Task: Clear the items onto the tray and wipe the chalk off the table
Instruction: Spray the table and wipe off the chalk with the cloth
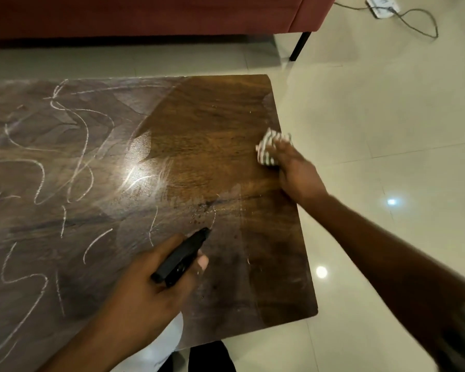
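Dark red fabric sofa at twelve o'clock; white plastic power strip on glossy cream floor tiles at one o'clock.

Polished brown wood tabletop, grain plain to see, glossy enough to throw back a bright lamp glare, hazed at the left by dry, powdery white chalk lines. Soft crumpled cloth in a dark-and-white woven pattern, and a smooth, matt black plastic spray head. Glossy cream floor tiles with 2 small light reflections, and a sofa in dull red upholstery fabric.
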`<state>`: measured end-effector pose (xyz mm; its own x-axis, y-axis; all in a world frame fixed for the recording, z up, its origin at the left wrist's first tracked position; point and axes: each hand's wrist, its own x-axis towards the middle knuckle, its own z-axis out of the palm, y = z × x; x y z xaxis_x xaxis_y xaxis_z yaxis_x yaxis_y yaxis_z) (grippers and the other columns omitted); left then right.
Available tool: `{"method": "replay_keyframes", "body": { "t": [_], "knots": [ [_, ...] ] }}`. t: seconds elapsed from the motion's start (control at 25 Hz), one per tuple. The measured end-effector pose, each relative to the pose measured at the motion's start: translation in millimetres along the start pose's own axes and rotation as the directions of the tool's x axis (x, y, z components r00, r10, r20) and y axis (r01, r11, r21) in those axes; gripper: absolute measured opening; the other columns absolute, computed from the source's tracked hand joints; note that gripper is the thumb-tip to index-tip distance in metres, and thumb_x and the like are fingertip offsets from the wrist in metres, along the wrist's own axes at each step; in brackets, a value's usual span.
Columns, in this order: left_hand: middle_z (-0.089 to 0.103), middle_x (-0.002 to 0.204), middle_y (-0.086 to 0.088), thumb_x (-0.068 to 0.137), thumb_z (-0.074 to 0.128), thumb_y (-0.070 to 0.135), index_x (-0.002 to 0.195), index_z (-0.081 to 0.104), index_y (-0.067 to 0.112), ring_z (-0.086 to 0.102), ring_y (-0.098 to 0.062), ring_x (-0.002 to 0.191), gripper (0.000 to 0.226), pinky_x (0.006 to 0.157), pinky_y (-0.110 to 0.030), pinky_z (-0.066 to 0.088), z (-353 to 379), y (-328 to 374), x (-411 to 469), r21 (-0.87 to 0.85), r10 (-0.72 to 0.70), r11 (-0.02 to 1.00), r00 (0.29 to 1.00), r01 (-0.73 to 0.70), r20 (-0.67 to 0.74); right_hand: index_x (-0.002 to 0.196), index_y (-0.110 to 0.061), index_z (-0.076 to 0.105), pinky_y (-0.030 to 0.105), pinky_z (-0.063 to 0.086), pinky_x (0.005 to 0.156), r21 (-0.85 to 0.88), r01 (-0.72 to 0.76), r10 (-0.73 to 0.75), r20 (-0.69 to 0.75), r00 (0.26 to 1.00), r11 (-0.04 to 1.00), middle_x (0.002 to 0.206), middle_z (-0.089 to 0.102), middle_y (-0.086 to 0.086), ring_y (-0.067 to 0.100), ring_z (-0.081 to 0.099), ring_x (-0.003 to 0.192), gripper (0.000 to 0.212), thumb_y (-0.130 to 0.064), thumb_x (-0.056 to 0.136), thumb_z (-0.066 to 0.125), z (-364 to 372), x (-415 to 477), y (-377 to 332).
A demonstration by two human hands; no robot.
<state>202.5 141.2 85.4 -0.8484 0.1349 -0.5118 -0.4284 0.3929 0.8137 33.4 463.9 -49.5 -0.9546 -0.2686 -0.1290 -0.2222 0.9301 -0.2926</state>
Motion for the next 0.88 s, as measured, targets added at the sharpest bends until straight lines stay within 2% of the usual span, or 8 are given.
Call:
{"method": "replay_keyframes", "body": {
  "t": [0.12,0.24,0.32,0.44,0.56,0.64,0.76,0.88],
  "knots": [
    [0.072,0.075,-0.003,0.086,0.067,0.055,0.102,0.070,0.039,0.070,-0.019,0.068,0.023,0.074,-0.049,0.056,-2.0,5.0,3.8,-0.001,0.013,1.000,1.000,-0.013,0.019,0.159,-0.021,0.048,0.050,0.038,0.123,0.010,0.097,-0.098,0.078,0.992,0.995,0.171,0.037,0.002,0.027,0.035,0.158,0.055,-0.010,0.105,0.048,20.8,-182.1,-1.8],
    [0.071,0.076,0.001,0.087,0.066,0.059,0.101,0.069,0.038,0.070,-0.017,0.069,0.026,0.073,-0.049,0.056,-0.6,4.1,9.4,-0.016,0.021,1.000,0.999,-0.021,0.045,0.162,-0.034,0.040,0.027,0.030,0.126,0.028,0.237,-0.236,0.259,0.937,0.971,0.171,0.033,-0.015,0.018,0.041,0.154,0.055,-0.013,0.111,0.043,12.9,-254.7,0.3],
    [0.071,0.077,0.006,0.087,0.064,0.065,0.102,0.069,0.039,0.069,-0.012,0.069,0.031,0.072,-0.045,0.055,0.8,2.3,11.1,-0.031,0.009,0.999,0.999,-0.008,0.031,0.162,-0.032,0.041,0.029,0.035,0.125,0.007,0.290,-0.285,0.219,0.933,0.957,0.172,0.032,-0.010,0.018,0.036,0.157,0.052,-0.020,0.112,0.043,3.8,-212.0,4.5],
    [0.074,0.081,0.009,0.083,0.062,0.074,0.104,0.069,0.043,0.073,-0.010,0.075,0.037,0.079,-0.048,0.058,4.0,-0.7,11.5,-0.061,0.002,0.998,1.000,-0.004,-0.030,0.158,-0.020,0.049,0.051,0.050,0.114,-0.026,0.196,-0.194,0.072,0.978,0.980,0.170,0.035,0.007,0.031,0.038,0.154,0.068,-0.001,0.094,0.061,-6.9,-36.1,16.4],
    [0.076,0.085,0.007,0.077,0.066,0.076,0.100,0.068,0.051,0.074,-0.012,0.081,0.033,0.085,-0.042,0.059,3.4,-1.7,11.3,-0.121,-0.074,0.991,0.991,0.061,-0.111,0.153,-0.026,0.055,0.045,0.045,0.118,0.042,-0.033,0.034,-0.025,0.999,0.999,0.159,0.053,0.013,0.040,0.055,0.141,0.066,0.002,0.093,0.054,-31.0,137.5,12.1],
    [0.076,0.091,0.002,0.073,0.071,0.076,0.097,0.070,0.052,0.073,-0.016,0.085,0.034,0.087,-0.039,0.058,-2.3,-1.8,7.9,-0.173,-0.110,0.981,0.985,0.086,-0.134,0.150,-0.028,0.058,0.041,0.043,0.118,0.027,-0.105,0.106,-0.022,0.994,0.994,0.153,0.058,0.013,0.040,0.057,0.137,0.066,0.001,0.092,0.051,-31.8,173.9,5.6],
    [0.074,0.095,-0.004,0.078,0.067,0.060,0.099,0.069,0.051,0.071,-0.020,0.082,0.023,0.075,-0.038,0.056,-15.5,2.1,-4.6,-0.136,-0.144,0.982,0.983,0.129,-0.113,0.154,-0.021,0.053,0.049,0.040,0.122,0.024,0.066,-0.066,0.017,0.998,0.998,0.163,0.047,0.013,0.039,0.048,0.147,0.063,-0.003,0.094,0.049,-0.4,78.5,-20.0],
    [0.066,0.079,-0.014,0.087,0.068,0.054,0.100,0.070,0.033,0.066,-0.031,0.070,0.025,0.073,-0.051,0.052,-24.1,-2.6,-20.3,-0.053,-0.136,0.990,0.987,0.132,-0.083,0.159,-0.022,0.047,0.053,0.044,0.117,0.049,0.349,-0.352,0.163,0.922,0.936,0.170,0.038,0.005,0.025,0.034,0.158,0.060,-0.014,0.100,0.050,46.6,-133.3,-76.6]
  ]
}}
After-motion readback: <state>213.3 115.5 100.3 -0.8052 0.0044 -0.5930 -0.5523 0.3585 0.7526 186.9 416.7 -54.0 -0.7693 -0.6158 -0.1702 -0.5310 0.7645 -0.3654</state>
